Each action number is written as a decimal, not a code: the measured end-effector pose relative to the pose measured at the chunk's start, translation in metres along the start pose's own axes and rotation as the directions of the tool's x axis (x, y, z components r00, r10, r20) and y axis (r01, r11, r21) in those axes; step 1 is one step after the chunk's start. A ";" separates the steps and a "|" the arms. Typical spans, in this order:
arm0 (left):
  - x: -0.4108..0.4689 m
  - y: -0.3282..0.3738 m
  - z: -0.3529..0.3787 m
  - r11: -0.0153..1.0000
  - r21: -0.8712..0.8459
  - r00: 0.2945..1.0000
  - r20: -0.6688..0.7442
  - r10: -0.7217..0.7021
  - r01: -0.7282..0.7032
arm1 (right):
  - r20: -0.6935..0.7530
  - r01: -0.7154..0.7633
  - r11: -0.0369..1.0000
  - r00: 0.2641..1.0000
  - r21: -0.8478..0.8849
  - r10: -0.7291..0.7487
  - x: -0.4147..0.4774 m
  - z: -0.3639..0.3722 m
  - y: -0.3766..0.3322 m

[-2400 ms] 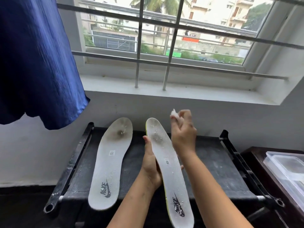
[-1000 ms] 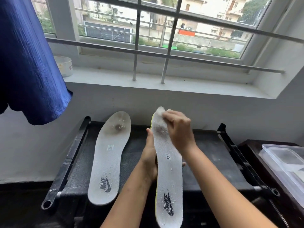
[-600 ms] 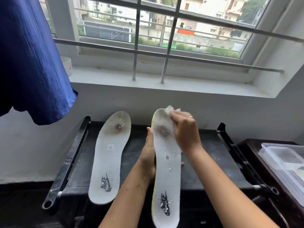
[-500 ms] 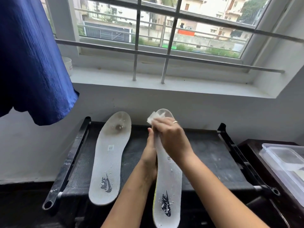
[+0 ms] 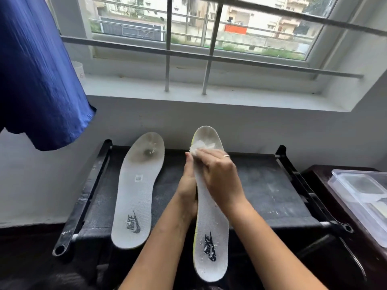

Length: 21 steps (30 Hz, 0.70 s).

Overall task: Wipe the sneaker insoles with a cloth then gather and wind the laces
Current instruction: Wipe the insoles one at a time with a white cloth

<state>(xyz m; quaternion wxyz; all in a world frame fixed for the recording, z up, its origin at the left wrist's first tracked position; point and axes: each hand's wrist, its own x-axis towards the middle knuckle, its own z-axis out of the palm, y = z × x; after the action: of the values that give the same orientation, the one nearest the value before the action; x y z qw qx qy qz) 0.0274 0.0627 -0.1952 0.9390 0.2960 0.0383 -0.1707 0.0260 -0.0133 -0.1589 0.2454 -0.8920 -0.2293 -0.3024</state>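
Grey daylight comes through a barred window (image 5: 167, 49) above a pale sill (image 5: 230, 97), where a small white cup (image 5: 78, 69) stands at the far left, partly hidden by a hanging blue fabric (image 5: 37, 80). Below the sill a black rack (image 5: 261, 185) stands against the wall. One grey insole (image 5: 136, 195) lies flat on the rack's left part, logo at the near end and a dark stain at the far toe end. To its right the second insole (image 5: 211, 227) is held up off the rack, toe end pointing away and its yellow-green edge showing on the left side. The left hand (image 5: 187, 191) grasps it at the left edge around mid-length, thumb lying along the edge and fingers wrapped behind, out of sight. The right hand (image 5: 219, 176), with a ring (image 5: 226, 156) on one finger, has its fingers bent over a crumpled white cloth (image 5: 201, 146), holding it down on the forefoot of this insole. White flecks dot the heel logo. At the right, a clear plastic container (image 5: 360, 195) sits on a dark table (image 5: 314, 174).
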 end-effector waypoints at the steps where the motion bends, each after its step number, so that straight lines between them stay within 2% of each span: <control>1: -0.001 0.000 -0.001 1.000 0.024 1.000 0.021 -0.012 0.012 | -0.015 -0.028 0.999 1.000 -0.042 0.027 0.001 0.000 0.011; 4: -0.003 -0.001 0.001 0.997 0.058 0.989 0.136 -0.052 0.044 | -0.066 -0.214 0.971 0.976 -0.104 0.208 0.006 -0.010 0.032; 5: -0.003 0.000 0.001 0.997 0.056 0.989 0.142 -0.051 0.044 | -0.079 -0.217 0.971 0.975 -0.099 0.210 0.005 -0.013 0.031; 10: 0.004 -0.002 -0.003 1.000 0.001 0.997 0.069 0.025 -0.025 | 0.018 0.001 1.000 1.000 0.024 -0.001 -0.007 -0.008 -0.011; 13: 0.005 -0.003 -0.003 1.000 0.002 0.996 0.092 -0.006 0.006 | -0.016 -0.002 1.000 1.000 -0.027 0.001 -0.010 -0.005 -0.001; 17: -0.001 -0.002 0.000 0.997 0.062 0.989 0.144 -0.047 0.038 | -0.053 -0.195 0.979 0.980 -0.068 0.191 -0.003 -0.009 0.024; 21: 0.002 0.001 -0.007 0.996 0.085 0.996 0.084 0.003 -0.010 | 0.045 -0.026 0.998 0.999 0.050 0.024 -0.015 -0.009 -0.008</control>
<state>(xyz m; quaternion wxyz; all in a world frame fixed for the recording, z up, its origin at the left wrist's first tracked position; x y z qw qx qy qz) 0.0301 0.0666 -0.2009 0.9268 0.3286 -0.0094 -0.1815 0.0069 -0.0158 -0.1598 0.2664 -0.8948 -0.2310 -0.2737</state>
